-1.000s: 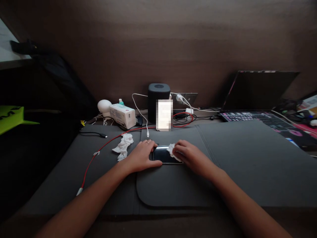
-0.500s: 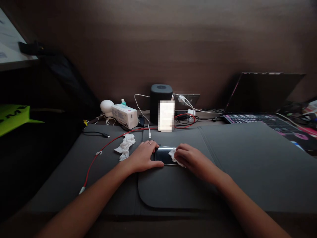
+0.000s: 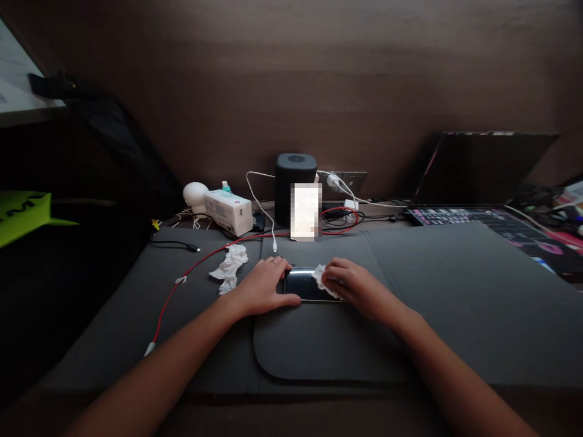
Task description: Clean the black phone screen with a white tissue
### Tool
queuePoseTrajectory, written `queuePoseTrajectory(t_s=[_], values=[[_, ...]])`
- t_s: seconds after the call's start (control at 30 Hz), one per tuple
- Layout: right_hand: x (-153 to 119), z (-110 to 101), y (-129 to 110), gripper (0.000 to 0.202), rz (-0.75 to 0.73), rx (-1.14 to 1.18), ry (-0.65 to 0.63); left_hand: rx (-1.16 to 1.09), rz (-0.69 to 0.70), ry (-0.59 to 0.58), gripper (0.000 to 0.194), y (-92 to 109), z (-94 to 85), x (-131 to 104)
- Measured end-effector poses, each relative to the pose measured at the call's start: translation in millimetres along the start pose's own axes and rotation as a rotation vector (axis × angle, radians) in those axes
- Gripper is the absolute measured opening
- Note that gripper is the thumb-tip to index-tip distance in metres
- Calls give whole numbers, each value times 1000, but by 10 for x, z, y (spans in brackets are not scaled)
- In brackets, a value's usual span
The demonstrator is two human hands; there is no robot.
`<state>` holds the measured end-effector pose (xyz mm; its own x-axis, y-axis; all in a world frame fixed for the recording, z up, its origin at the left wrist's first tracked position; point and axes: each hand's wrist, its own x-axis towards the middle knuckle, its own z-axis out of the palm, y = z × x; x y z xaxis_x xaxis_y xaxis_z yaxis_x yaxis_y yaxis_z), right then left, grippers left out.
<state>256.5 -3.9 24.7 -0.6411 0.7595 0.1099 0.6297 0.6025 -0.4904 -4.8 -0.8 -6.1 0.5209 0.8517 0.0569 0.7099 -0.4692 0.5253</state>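
A dark phone (image 3: 300, 285) lies flat and sideways on the grey mat (image 3: 319, 346). My left hand (image 3: 268, 285) grips its left end, thumb along the near edge and fingers at the far edge. Pinched in my right hand (image 3: 348, 282) is a crumpled white tissue (image 3: 320, 278), pressed on the right part of the screen. That hand and the tissue hide the phone's right end. Another crumpled tissue (image 3: 230, 267) rests on the mat left of my left hand.
Behind the phone stand a black speaker (image 3: 285, 194) and a bright, pixelated upright object (image 3: 305, 212). A white box (image 3: 228, 211) is at the back left. A red cable (image 3: 195, 267) curves across the mat's left side. An open laptop (image 3: 483, 176) stands at the right.
My right hand and its tissue have shifted slightly up, toward the phone's far edge. My left hand keeps its hold on the phone.
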Motion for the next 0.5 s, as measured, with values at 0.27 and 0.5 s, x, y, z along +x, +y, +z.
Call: queuePoseTrajectory(t_s=[0.27,0.5], values=[[-31,-67,-20,24,-27,61,-115,-13,3,-2,51,9,-7,-15],[-40,-75,4,22,-9,46,-128,-8,3,-3,50,13,-8,-12]])
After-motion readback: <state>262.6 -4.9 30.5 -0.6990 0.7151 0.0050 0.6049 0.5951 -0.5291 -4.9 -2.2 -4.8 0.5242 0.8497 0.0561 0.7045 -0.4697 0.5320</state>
